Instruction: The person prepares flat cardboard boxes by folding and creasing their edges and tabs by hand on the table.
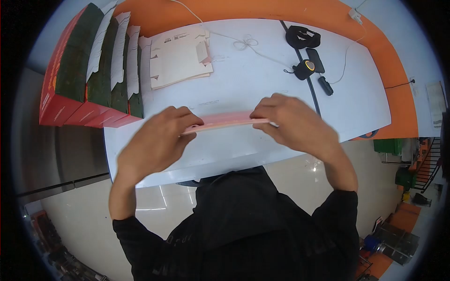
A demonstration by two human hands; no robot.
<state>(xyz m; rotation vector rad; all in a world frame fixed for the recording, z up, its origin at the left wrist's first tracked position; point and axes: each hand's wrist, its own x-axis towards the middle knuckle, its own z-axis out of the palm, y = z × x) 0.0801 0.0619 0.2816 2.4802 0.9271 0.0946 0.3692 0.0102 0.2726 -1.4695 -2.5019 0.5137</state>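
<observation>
A thin pink and white piece, seen almost edge-on, looks like folded card (227,120) and spans the gap between my hands above the white table. My left hand (157,138) pinches its left end, with the thumb below and the fingers on top. At its right end my right hand (295,124) grips it in the same way, fingers closed. The undersides of both hands and most of the card's faces are hidden.
Red and dark green boxes (70,103) with white flaps stand at the left. Flat cream cartons (176,58) lie behind my left hand. At the back right are a black strap (302,36), a phone (315,60), a round black device (303,69) and a cable (272,58).
</observation>
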